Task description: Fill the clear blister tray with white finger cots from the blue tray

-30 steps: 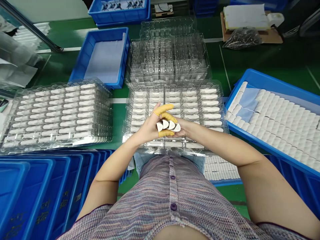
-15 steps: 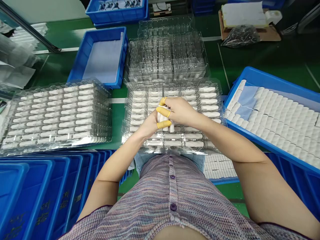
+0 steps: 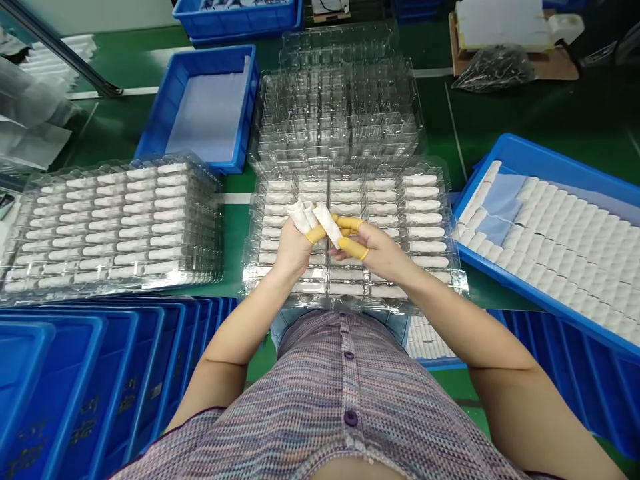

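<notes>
Your left hand (image 3: 294, 248) cradles white pieces (image 3: 300, 217) while your right hand's (image 3: 373, 248) grip pinches one piece (image 3: 327, 225) above the filled tray (image 3: 453, 277)

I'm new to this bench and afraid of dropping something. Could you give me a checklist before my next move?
1. White pieces gripped in the left hand: ok, it seems.
2. Tilted white piece at the fingertips of the right hand: ok.
3. Yellow finger covers on both hands: ok.
4. Clear view of the whole front tray: not ok, hands hide its middle.
5. Every slot there filled: cannot tell.
6. More white pieces in the right-hand blue bin: ok.
</notes>
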Demonstrator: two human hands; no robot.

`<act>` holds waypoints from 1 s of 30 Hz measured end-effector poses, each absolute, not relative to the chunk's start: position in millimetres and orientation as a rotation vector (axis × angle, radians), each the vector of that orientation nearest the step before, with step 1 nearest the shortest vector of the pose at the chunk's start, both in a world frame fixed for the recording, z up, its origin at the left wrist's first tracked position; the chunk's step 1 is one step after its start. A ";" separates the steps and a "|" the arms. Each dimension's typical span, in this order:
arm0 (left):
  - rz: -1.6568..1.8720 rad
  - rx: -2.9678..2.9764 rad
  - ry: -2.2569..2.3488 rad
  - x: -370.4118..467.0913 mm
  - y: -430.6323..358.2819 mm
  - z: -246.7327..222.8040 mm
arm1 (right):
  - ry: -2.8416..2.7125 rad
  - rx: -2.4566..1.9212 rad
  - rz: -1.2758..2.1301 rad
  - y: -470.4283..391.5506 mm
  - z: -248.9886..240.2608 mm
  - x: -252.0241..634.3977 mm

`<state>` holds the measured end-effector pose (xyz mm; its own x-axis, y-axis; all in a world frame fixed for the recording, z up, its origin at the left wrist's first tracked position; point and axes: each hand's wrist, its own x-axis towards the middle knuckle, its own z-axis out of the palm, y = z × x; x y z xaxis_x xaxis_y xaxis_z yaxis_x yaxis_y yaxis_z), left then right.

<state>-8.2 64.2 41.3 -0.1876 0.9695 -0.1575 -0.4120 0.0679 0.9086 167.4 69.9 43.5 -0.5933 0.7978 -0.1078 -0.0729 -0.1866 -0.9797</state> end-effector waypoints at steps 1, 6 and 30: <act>1.455 0.711 1.104 -8.3 64.9 41.0 | -1.429 -0.881 1.823 69.1 42.6 167.4; 1.434 0.578 1.041 -10.8 63.2 41.0 | -1.436 -1.048 1.568 65.3 40.3 168.8; 1.163 0.542 0.811 -16.4 62.3 44.9 | -0.521 -0.623 2.390 46.9 30.9 164.2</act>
